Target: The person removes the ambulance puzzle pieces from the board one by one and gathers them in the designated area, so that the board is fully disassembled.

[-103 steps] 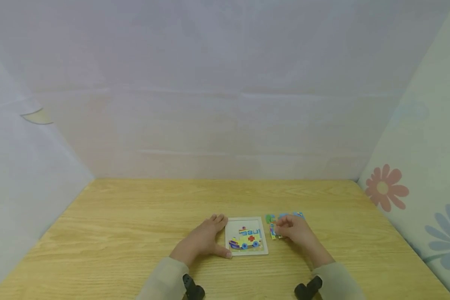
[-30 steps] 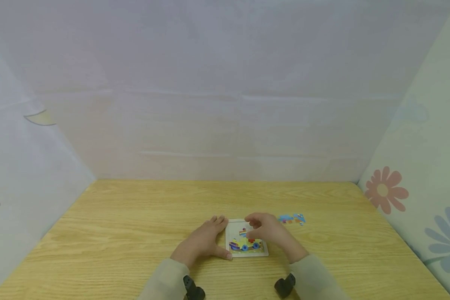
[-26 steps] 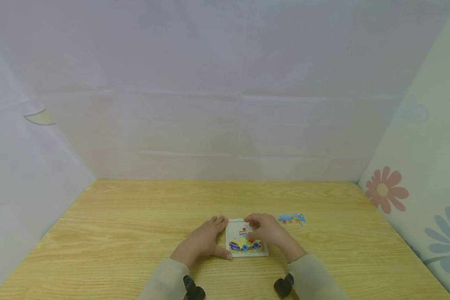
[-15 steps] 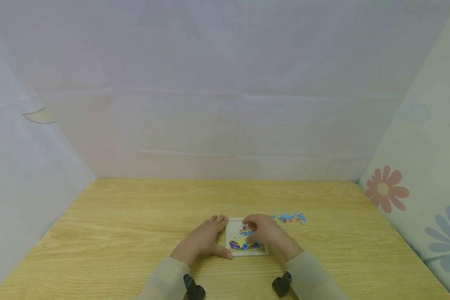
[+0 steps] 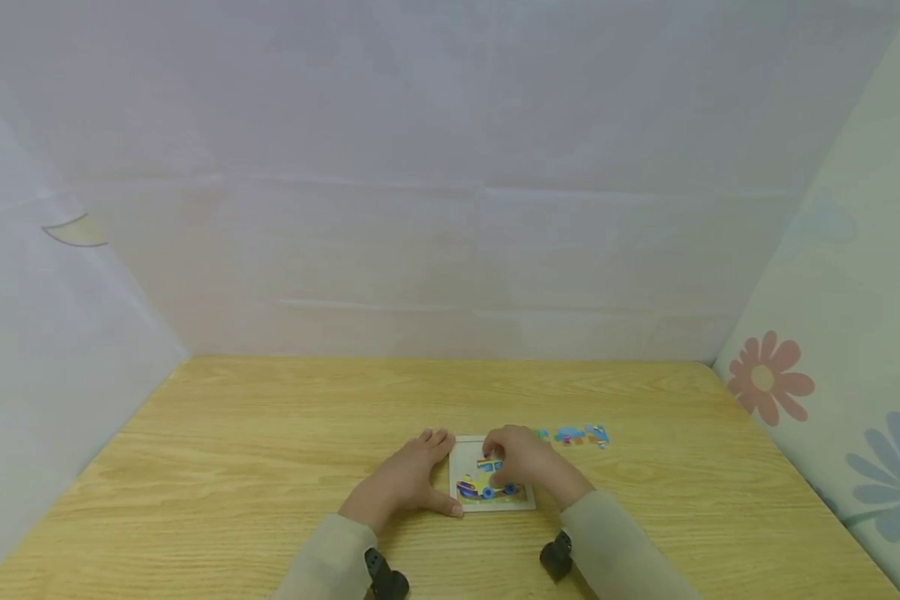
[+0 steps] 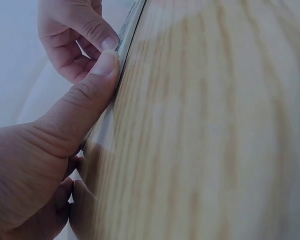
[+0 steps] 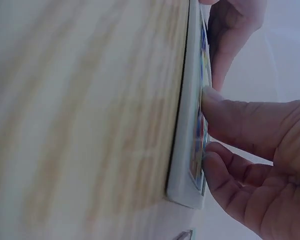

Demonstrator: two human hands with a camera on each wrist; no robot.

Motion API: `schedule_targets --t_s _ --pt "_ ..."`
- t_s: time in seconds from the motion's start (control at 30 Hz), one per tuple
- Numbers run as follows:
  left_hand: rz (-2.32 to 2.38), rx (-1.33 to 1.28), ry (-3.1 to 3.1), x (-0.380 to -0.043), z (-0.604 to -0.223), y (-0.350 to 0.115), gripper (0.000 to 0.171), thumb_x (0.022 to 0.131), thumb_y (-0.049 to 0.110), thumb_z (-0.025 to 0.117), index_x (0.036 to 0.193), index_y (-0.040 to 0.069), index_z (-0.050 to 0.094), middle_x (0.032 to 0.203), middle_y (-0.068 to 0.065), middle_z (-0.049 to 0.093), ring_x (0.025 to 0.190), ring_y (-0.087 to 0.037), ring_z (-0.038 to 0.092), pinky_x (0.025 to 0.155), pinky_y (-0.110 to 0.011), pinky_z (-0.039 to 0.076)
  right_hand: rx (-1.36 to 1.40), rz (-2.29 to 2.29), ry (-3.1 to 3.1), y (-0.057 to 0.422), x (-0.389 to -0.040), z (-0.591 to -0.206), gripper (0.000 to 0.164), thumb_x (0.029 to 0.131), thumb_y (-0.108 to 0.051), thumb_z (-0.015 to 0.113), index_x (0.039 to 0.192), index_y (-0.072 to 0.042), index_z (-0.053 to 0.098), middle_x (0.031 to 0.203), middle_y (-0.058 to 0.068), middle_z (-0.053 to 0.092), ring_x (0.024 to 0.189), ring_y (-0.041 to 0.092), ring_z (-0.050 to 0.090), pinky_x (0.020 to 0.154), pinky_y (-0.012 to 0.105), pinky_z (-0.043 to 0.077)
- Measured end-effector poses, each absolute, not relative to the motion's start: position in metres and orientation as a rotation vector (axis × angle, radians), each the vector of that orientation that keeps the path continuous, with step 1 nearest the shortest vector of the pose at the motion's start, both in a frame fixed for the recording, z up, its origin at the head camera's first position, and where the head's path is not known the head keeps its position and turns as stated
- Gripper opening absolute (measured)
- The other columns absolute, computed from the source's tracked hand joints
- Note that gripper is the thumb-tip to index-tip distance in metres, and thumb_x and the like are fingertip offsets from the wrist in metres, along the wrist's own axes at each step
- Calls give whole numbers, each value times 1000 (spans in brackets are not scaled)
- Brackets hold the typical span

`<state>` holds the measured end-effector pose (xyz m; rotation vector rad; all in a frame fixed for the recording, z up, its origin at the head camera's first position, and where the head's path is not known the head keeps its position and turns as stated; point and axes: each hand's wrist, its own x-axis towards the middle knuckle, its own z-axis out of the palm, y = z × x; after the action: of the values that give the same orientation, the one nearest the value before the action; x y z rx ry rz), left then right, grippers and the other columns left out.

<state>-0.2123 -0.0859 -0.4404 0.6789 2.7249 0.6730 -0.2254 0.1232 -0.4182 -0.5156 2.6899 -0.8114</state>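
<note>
A square puzzle board (image 5: 492,507) with a pale raised frame lies on the table; its picture shows a yellow vehicle with blue wheels. My left hand (image 5: 412,475) grips its left side, fingers at the far corner and thumb along the near corner. Over the right part of the picture, my right hand (image 5: 525,460) bends its thumb and fingers down onto a puzzle piece (image 5: 487,465) with blue windows, much of it hidden by the hand. In the right wrist view, the right thumb (image 7: 225,112) and fingertips meet the picture surface, a little apart.
Several loose puzzle pieces (image 5: 572,435), mostly blue, lie on the wood-grain table (image 5: 292,433) beyond the right hand. A white cloth backdrop (image 5: 450,250) stands behind the table, and a flower-printed cloth (image 5: 832,350) hangs along the right side.
My right hand has come from the loose pieces onto the board, then edged slightly left, uncovering a green piece behind it. My left hand has stayed at the board.
</note>
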Motion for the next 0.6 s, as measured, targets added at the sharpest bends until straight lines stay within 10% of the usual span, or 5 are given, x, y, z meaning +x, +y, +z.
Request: schedule_targets --t_s 0.6 --pt "658 683 2732 -214 -444 -86 108 62 62 72 146 9 29 153 -11 23 141 -33 15 111 -52 22 -472 -710 2659 116 -231 -413 31 68 -4 79 86 -11 54 77 3 51 65 17 47 54 28 42"
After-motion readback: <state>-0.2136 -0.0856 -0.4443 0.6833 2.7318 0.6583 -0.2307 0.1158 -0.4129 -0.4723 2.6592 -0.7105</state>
